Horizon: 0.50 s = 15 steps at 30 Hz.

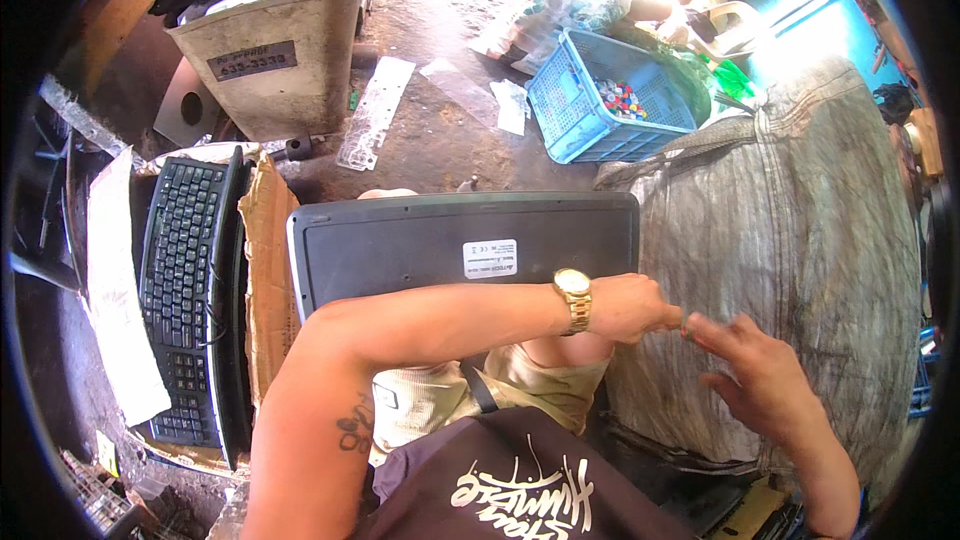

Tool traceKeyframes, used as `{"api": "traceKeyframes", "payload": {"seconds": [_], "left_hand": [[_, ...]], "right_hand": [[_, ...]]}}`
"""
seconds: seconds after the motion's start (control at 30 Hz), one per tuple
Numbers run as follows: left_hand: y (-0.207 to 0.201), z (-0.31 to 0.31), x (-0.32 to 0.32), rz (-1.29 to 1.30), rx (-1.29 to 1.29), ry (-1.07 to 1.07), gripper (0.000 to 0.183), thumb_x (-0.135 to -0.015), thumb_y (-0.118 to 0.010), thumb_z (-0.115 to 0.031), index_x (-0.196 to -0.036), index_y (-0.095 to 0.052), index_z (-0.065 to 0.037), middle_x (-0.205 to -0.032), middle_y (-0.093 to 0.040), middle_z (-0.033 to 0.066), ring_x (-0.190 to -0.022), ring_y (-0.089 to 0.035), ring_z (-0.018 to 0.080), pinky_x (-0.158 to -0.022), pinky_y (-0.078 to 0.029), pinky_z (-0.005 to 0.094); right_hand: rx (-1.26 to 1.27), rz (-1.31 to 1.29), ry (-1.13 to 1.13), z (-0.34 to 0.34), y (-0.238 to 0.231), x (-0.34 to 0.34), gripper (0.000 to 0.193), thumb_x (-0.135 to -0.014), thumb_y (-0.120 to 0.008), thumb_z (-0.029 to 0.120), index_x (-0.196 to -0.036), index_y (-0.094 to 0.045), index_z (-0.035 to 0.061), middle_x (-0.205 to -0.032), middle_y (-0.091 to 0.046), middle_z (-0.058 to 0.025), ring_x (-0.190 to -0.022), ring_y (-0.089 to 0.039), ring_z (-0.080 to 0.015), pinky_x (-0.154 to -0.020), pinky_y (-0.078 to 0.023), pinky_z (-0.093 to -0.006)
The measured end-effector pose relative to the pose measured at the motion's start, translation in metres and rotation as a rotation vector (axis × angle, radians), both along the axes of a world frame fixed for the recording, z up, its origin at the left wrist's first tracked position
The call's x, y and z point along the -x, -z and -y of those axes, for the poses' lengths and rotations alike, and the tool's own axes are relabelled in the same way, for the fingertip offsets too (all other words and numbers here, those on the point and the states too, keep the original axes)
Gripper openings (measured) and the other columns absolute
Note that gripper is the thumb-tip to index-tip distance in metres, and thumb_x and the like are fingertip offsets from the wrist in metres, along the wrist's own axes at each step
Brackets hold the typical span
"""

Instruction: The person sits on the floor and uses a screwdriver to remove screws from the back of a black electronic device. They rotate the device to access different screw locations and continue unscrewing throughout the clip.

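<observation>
A black keyboard [400, 250] lies face down across my lap, its underside and white label [489, 259] showing. My left arm, with a gold watch [573, 298] on the wrist, reaches across over its near edge. Past the keyboard's right end, my left hand [632, 308] is closed; whatever its fingers hold, if anything, is too small to make out. Close to its fingertips is my right hand [752, 372], slightly blurred, with thumb and fingers apart and nothing visible in it. Both hands are beside a large grey woven sack [790, 230].
To the left, a black keyboard [182, 250] sits in an open cardboard box [265, 260]. A dirty beige bin [280, 80] full of scrap stands at the far left. Ahead right is a blue plastic crate [610, 140] with small coloured pieces. Clear plastic sheets [375, 115] lie on the floor.
</observation>
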<state>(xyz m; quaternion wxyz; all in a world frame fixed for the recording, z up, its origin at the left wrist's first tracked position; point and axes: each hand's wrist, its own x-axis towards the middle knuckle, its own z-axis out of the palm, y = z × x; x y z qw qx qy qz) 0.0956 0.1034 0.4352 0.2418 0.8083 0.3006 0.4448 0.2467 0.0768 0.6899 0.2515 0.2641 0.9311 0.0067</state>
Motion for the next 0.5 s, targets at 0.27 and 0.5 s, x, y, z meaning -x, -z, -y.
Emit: {"api": "traceKeyframes", "payload": {"seconds": [0.27,0.5], "left_hand": [[-0.005,0.001,0.005,0.007,-0.018,-0.018,0.026,-0.089,-0.073,-0.014,-0.115,-0.071,-0.009,-0.088,-0.076,0.0135,-0.087,-0.073,0.0394,-0.074,-0.057,0.0529],[-0.017,0.005,0.007,-0.028,-0.06,-0.043,0.031,-0.087,-0.069,-0.01,-0.118,-0.07,-0.009,-0.093,-0.075,0.016,-0.088,-0.073,0.0408,-0.075,-0.057,0.0527]], "right_hand": [[0.02,-0.225,-0.026,-0.004,0.012,-0.008,0.047,-0.096,-0.076,0.019,-0.14,-0.06,0.0083,-0.114,-0.074,-0.0177,-0.096,-0.074,-0.0378,-0.073,-0.057,-0.0489],[-0.079,-0.173,0.16,-0.001,0.013,-0.01,0.033,-0.094,-0.077,0.018,-0.126,-0.068,0.0132,-0.108,-0.067,-0.0146,-0.088,-0.072,-0.0391,-0.074,-0.058,-0.0486]]}}
